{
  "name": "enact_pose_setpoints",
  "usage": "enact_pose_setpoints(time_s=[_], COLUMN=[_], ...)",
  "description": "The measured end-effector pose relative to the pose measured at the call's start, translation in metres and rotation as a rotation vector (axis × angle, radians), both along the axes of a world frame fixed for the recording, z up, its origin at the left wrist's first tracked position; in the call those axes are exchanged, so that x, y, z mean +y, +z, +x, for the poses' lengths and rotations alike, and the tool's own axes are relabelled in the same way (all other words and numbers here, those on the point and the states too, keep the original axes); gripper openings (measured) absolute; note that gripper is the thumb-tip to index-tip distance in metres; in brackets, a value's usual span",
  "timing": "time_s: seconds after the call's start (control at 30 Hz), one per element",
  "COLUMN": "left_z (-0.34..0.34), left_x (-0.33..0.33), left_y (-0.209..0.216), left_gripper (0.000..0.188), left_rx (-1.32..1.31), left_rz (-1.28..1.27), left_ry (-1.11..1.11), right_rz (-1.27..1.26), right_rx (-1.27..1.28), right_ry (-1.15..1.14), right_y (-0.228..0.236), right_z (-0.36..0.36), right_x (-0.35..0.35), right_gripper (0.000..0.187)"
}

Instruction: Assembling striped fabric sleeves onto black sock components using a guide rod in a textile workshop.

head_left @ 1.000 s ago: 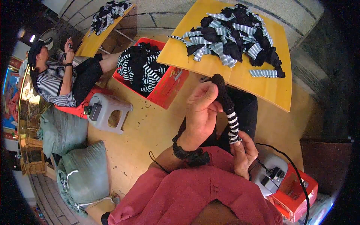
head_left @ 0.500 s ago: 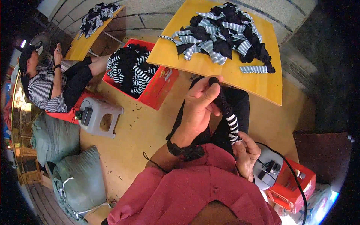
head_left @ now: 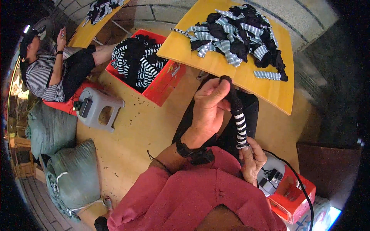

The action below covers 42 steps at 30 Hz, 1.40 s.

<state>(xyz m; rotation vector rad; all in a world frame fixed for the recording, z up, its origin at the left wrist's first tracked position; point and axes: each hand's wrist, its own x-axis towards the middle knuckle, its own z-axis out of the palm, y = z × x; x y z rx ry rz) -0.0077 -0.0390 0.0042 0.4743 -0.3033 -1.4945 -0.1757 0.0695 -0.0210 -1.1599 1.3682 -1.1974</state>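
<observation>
Between my two hands a narrow knitted piece (head_left: 240, 124), like a sock or a long-cuffed glove, is stretched almost upright. Its upper part is black, its lower part banded black and white. My left hand (head_left: 211, 101) pinches the black end between thumb and fingers. The striped lower end is gripped by my right hand (head_left: 252, 159), close to my red shirt. Just beyond my left hand, a pile of black and grey-white striped knitted pieces (head_left: 231, 36) lies on a yellow table (head_left: 185, 54).
Left of the table, a red crate (head_left: 162, 90) holds more striped knitwear. A grey stool (head_left: 102, 98) stands near a seated person (head_left: 48, 73). Stuffed green sacks (head_left: 73, 173) rest at lower left. A black cable (head_left: 296, 171) passes a red crate (head_left: 295, 208) at right.
The view has shifted slightly, so the surroundings sit differently in the picture. The knitted piece hangs a little straighter between my hands, both keeping their hold.
</observation>
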Motion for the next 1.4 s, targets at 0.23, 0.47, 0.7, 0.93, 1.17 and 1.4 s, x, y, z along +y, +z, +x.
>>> enact_pose_setpoints(time_s=[0.23,0.47,0.7,0.93,1.17,1.4], left_z=[-0.002,-0.006,-0.016,-0.006,-0.005,-0.016], left_x=[0.009,0.013,0.015,-0.003,-0.014,-0.004], left_y=[-0.002,0.002,0.007,0.006,0.008,-0.001], left_gripper=[0.018,0.016,0.017,0.023,0.018,0.016], left_rx=[-0.104,-0.165,-0.209,-0.269,-0.312,-0.258], left_rz=[-0.002,-0.037,0.001,-0.089,-0.003,0.037], left_ry=[-0.016,-0.09,-0.082,-0.208,-0.018,-0.081], right_rz=[0.137,0.351,-0.423,0.117,0.14,0.14], right_rx=[-0.272,-0.712,0.487,-0.136,-0.164,-0.232], right_ry=[0.05,0.154,-0.012,0.036,0.121,0.043], right_y=[-0.006,0.0,0.003,0.018,0.006,0.004], right_z=[-0.004,-0.011,0.001,-0.02,-0.031,-0.019], right_x=[-0.001,-0.005,-0.006,-0.008,-0.006,-0.008], right_gripper=[0.023,0.023,0.026,0.028,0.03,0.029])
